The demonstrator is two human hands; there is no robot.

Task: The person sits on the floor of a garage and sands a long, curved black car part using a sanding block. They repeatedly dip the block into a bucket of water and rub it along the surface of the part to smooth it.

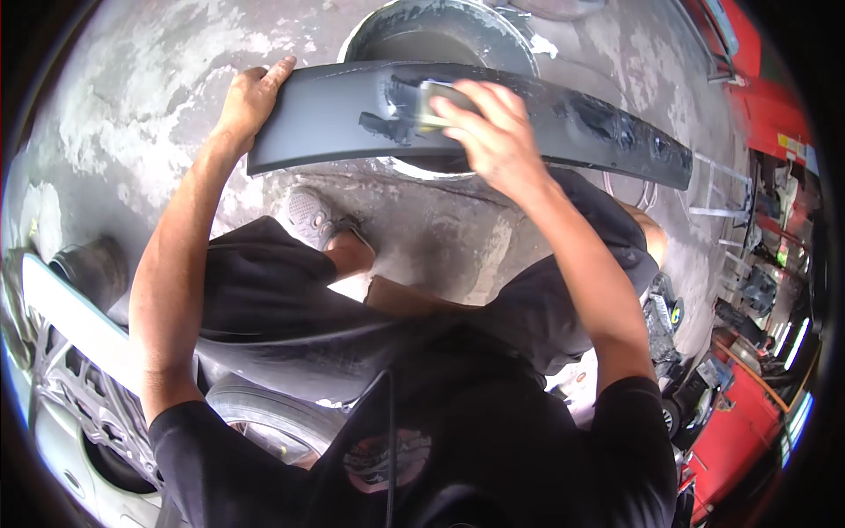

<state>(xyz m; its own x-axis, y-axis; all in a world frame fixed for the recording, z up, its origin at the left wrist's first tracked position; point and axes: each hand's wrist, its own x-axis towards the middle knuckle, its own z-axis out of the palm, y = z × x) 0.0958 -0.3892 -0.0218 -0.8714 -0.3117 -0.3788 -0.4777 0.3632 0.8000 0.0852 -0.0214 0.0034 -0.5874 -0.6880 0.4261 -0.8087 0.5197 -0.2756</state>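
A long, curved, dark grey panel [317, 123], apparently a car body part, spans the view in front of me. Glossy dark patches, wet-looking, mark its middle and right part. At its left end my left hand [246, 104] is closed over the upper corner. My right hand [497, 132] grips a small pale rectangular block [431, 106], perhaps a sanding block, and presses it against the panel's middle. Motion blurs the block and fingertips, so its exact kind is unclear. Behind and beneath the panel stands a round basin [515, 40] with greyish liquid, partly hidden by the panel.
My sandalled foot [310, 216] rests on the stained concrete floor. A tyre [273, 409] and a white-edged car part [75, 312] lie at my lower left. Metal ladder-like rails [726, 211], a red cabinet-like object [739, 431] and assorted clutter line the right side.
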